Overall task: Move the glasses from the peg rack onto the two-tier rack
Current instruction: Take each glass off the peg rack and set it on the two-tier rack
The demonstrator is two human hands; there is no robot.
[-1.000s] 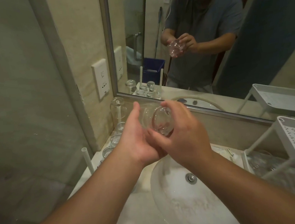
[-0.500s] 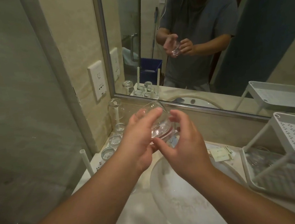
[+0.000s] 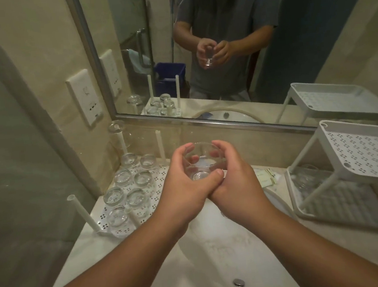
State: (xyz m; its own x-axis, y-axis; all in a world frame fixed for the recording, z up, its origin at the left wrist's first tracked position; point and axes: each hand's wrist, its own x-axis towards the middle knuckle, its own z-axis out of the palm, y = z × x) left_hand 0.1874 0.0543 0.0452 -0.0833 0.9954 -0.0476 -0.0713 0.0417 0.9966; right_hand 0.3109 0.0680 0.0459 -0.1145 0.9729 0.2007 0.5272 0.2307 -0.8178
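Glass [image 3: 200, 165], now turned upright, is resting in our fingers [image 3: 189, 147], both hands curling around it, nearing the two-tier rack [image 3: 351, 153].

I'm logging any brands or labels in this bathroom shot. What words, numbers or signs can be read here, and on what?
None can be read.
wall socket plate: small grey marks, too blurred to read.
paper sachets on the counter: yellow-green print, too small to read.
glass held in both hands: no print shows.
two-tier rack: only punched holes.
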